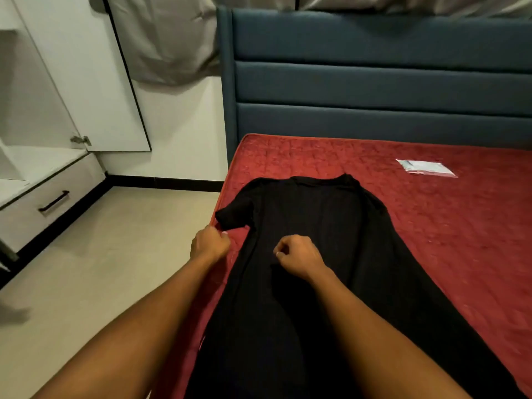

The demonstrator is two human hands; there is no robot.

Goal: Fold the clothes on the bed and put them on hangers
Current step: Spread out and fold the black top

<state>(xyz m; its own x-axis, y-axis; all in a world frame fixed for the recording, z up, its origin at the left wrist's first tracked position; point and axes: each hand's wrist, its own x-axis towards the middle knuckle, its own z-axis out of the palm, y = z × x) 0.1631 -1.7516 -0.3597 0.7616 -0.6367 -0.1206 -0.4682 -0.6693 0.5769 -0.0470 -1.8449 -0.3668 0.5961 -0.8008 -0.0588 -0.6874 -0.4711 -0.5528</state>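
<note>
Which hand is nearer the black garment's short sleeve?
The left hand, beside the short sleeve; the right hand is over the middle of the black garment.

To the left a white wardrobe (86, 82) stands open above a black-handled drawer (54, 191) and pale floor (115, 254), grey cloth (161, 38) hangs on the white wall (184, 133), and a padded teal headboard (374, 82) rises behind the red quilted mattress (460, 240).

Dress (316, 220) under the fingers (283, 250) of the right hand (299, 256) is plain black all over. Bed (446, 240) cover around them is deep red with a quilted pattern. Beyond the fingers the headboard (374, 82) is dark teal in horizontal bands. Floor (115, 254) left of them is beige, skirting (164, 182) black.
</note>
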